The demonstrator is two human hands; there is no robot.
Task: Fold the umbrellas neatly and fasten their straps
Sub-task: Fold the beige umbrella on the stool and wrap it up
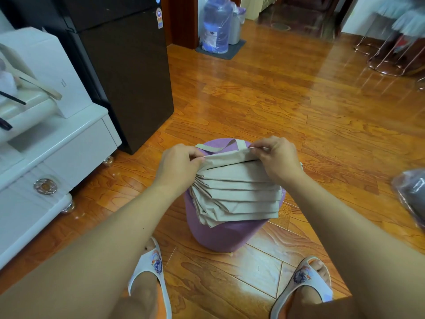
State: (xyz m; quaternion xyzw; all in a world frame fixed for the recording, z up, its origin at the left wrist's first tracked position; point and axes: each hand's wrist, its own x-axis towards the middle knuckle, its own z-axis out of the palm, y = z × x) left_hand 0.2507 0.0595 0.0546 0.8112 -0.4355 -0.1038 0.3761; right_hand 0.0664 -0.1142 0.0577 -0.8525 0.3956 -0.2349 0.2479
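Observation:
A beige folding umbrella (236,194) lies across the top of a round purple stool (225,236), its canopy gathered into several flat pleats. Its beige strap (212,148) trails loose over the stool's far edge. My left hand (178,163) pinches the far fold of the fabric at its left end. My right hand (277,157) pinches the same fold at its right end. The umbrella's handle and shaft are hidden under the fabric.
A white cabinet (57,157) and a dark fridge (128,77) stand to the left. A water jug (217,24) sits at the back, metal stool legs (388,58) at the far right, a plastic-wrapped bundle (414,196) on the wooden floor at right. My slippered feet flank the stool.

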